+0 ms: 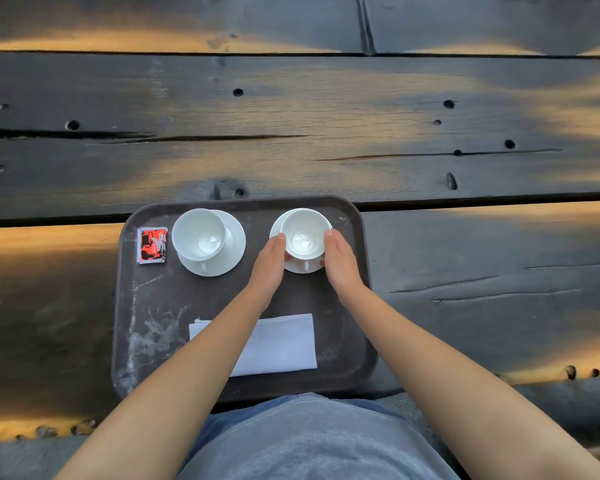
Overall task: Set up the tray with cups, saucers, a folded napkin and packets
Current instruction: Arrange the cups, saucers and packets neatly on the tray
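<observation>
A dark brown tray (174, 299) lies on the wooden table in front of me. At its far left sit red packets (151, 244), beside a white cup (199, 234) on a saucer (231, 252). At the far right stands a second white cup (303, 232) on its saucer (300, 266). My left hand (269, 259) touches this cup's left side, and my right hand (340, 258) touches its right side, fingers fairly straight. A folded white napkin (281, 344) lies at the tray's near edge, partly under my left forearm.
The dark plank table (326, 126) stretches far beyond the tray, with cracks and holes. The tray's near edge overhangs the table edge close to my body.
</observation>
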